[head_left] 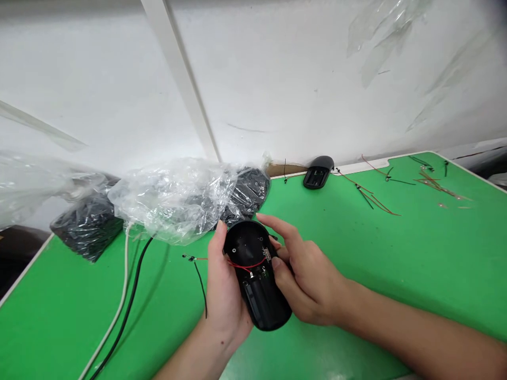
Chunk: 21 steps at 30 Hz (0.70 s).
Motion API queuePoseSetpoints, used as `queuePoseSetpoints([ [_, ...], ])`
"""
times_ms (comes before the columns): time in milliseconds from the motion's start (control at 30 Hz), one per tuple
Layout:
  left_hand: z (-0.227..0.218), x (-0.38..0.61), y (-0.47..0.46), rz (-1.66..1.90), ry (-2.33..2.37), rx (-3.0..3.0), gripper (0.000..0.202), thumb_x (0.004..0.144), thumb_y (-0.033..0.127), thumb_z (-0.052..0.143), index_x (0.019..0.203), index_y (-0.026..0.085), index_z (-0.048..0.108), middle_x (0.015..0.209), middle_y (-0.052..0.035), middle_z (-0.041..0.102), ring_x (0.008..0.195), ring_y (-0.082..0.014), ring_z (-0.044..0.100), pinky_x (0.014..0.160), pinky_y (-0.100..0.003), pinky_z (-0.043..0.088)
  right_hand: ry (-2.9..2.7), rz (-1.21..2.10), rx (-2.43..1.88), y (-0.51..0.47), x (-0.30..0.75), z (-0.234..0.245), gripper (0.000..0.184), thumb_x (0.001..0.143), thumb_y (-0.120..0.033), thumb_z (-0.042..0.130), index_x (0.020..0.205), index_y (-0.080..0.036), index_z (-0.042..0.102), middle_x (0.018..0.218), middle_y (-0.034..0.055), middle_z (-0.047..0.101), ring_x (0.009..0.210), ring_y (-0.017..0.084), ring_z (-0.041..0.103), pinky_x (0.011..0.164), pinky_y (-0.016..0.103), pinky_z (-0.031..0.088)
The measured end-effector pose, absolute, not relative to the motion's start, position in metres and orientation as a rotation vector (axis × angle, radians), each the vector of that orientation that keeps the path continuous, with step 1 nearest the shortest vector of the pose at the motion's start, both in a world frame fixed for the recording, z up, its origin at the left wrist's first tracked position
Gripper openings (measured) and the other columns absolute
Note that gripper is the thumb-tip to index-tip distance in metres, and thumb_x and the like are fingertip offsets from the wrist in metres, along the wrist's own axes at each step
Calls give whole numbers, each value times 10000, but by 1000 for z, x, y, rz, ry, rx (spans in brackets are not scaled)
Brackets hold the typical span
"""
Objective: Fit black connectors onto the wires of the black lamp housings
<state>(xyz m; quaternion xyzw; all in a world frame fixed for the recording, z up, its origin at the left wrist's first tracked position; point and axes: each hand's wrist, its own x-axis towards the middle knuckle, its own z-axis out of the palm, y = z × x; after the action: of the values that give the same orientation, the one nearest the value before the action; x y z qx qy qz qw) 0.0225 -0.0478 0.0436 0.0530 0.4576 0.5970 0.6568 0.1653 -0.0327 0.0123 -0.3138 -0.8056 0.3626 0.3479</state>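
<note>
Two hands grip one black oval plastic housing [247, 248] between them, left hand [225, 295] cradling beneath, right hand [309, 279] half-curled on its edge; probably light and stiff, best held by the rim, clear of thin red wires [247, 264].

The person is working bare-handed — the left hand [224, 301] and right hand [309, 285] are showing slim fingers and short nails, with the left forearm [194, 364] and right forearm [420, 338] going uncovered beyond the wrists.

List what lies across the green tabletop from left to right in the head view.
White cable → black cable → thin black wire → left hand → black oval housing → right hand → loose wire pieces
</note>
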Motion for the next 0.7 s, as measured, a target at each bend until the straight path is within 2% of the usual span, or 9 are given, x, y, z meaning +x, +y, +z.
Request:
queuePoseSetpoints([
  [100, 44, 21, -49, 1275, 949, 134, 528, 788, 663, 683, 860, 145, 752, 775, -72, 728, 831, -263, 736, 762, -322, 582, -1995, 1061, -735, -32, 166, 11, 647, 986, -125, 360, 1580, -274, 152, 827, -27, 593, 622, 125, 540, 632, 285, 442],
  [267, 44, 19, -49, 1205, 891, 129, 580, 781, 695, 658, 869, 129, 751, 787, -98, 731, 826, -275, 733, 762, -341, 582, -1954, 1137, -716, -30, 166, 11, 659, 980, -94, 394, 1567, -310, 188, 733, -57, 501, 583, 109, 479, 564, 251, 368],
  [433, 43, 19, -47, 1177, 886, 134, 606, 776, 717, 644, 869, 128, 749, 790, -103, 732, 825, -281, 732, 759, -349, 583, -1944, 1128, -679, -28, 167, 10, 697, 963, -71, 421, 1576, -311, 193, 612, -85, 349, 563, 118, 480, 599, 268, 397],
  [567, 44, 18, -47, 1161, 909, 122, 620, 782, 729, 632, 878, 128, 746, 804, -107, 734, 825, -281, 732, 756, -350, 584, -1949, 1128, -642, -27, 167, 8, 730, 950, -46, 438, 1574, -310, 167, 626, -89, 418, 498, 91, 452, 511, 226, 331],
  [700, 46, 18, -48, 1156, 919, 139, 634, 786, 735, 622, 882, 120, 742, 838, -118, 736, 825, -280, 731, 753, -351, 585, -1972, 1110, -582, -26, 169, 8, 709, 971, -74, 410, 1585, -247, 102, 575, -101, 422, 460, 101, 464, 525, 252, 416],
])
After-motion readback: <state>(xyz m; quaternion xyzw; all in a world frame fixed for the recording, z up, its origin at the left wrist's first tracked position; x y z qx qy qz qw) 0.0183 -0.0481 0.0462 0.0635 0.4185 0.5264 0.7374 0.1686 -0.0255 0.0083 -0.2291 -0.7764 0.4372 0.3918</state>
